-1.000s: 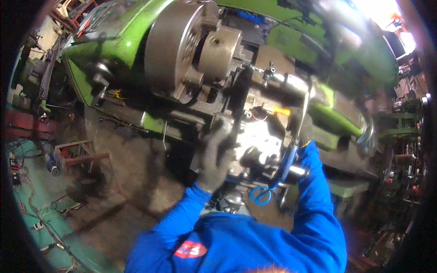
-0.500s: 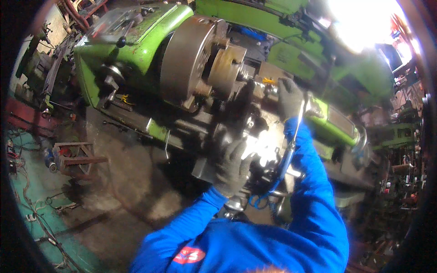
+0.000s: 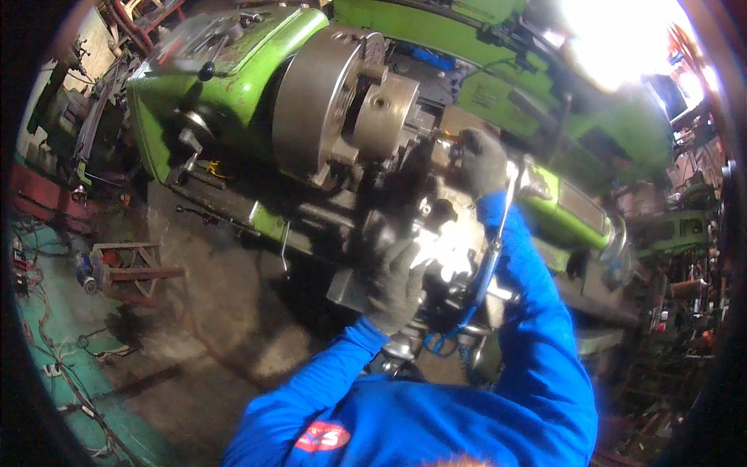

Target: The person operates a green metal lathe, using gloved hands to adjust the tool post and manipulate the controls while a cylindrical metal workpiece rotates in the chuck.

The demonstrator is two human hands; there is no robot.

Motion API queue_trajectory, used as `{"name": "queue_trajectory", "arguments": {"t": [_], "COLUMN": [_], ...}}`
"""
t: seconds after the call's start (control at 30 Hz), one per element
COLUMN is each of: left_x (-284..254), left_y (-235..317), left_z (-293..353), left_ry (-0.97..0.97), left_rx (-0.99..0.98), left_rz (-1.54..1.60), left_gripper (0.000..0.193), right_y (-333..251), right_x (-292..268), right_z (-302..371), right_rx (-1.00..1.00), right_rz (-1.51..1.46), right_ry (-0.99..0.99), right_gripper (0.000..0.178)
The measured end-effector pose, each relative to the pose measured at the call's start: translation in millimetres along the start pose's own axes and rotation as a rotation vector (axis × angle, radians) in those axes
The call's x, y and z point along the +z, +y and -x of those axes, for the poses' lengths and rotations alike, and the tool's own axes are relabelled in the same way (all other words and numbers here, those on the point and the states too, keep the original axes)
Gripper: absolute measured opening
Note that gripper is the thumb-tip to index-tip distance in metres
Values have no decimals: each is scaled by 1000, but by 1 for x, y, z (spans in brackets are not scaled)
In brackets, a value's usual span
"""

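A green lathe point(image 3: 233, 86) fills the upper view, with a large grey chuck point(image 3: 327, 101) holding a round metal workpiece point(image 3: 385, 117). My left hand point(image 3: 395, 284), in a grey glove, is closed on a handle of the carriage point(image 3: 436, 257) below the chuck. My right hand point(image 3: 482, 162), also gloved, reaches up to the tool post area just right of the workpiece and grips a part there; exactly what it holds is hidden by the glove. Both sleeves are blue.
A dirty concrete floor point(image 3: 210, 311) lies left of the lathe, with a small red metal stand point(image 3: 128, 265) and cables on a green-painted strip point(image 3: 54, 342). More green machines point(image 3: 669, 226) and clutter stand at right. A bright light point(image 3: 615, 31) glares at the top.
My right hand has gone from the carriage up to the tool post beside the workpiece. My left hand stays on the carriage handle. The view has shifted nearer the chuck.
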State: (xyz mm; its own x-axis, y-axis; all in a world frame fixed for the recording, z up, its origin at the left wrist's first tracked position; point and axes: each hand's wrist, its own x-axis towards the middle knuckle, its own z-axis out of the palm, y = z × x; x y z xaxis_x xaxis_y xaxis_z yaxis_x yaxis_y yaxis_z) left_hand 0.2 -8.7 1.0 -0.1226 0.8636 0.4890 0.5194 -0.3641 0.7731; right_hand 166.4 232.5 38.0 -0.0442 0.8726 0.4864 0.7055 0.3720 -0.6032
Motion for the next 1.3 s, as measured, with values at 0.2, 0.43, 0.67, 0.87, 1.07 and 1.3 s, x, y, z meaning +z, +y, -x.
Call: {"name": "queue_trajectory", "arguments": {"t": [0.2, 0.43, 0.67, 0.87, 1.07, 1.3], "left_x": [0, -2, 2, 2, 3, 2], "left_y": [0, 0, -2, -8, -5, -3], "left_z": [2, -1, 2, 4, 4, 1], "left_ry": [0, -2, 6, -40, 1, 15], "left_rx": [-9, -2, -10, 34, -1, 14], "left_rz": [-8, 8, 2, -33, 4, 6], "left_gripper": [31, 30, 29, 28, 29, 28], "right_y": [-20, -17, 1, -8, -14, -10], "right_x": [-18, -15, -3, -4, -11, -1], "right_z": [1, 7, 24, 34, 39, -14], "right_rx": [102, -47, -191, -223, -126, 259], "right_rz": [83, 69, 78, 308, 193, 88], "right_ry": [-36, -16, 33, -25, -17, -15], "right_gripper": [23, 30, 22, 18, 22, 24]}}
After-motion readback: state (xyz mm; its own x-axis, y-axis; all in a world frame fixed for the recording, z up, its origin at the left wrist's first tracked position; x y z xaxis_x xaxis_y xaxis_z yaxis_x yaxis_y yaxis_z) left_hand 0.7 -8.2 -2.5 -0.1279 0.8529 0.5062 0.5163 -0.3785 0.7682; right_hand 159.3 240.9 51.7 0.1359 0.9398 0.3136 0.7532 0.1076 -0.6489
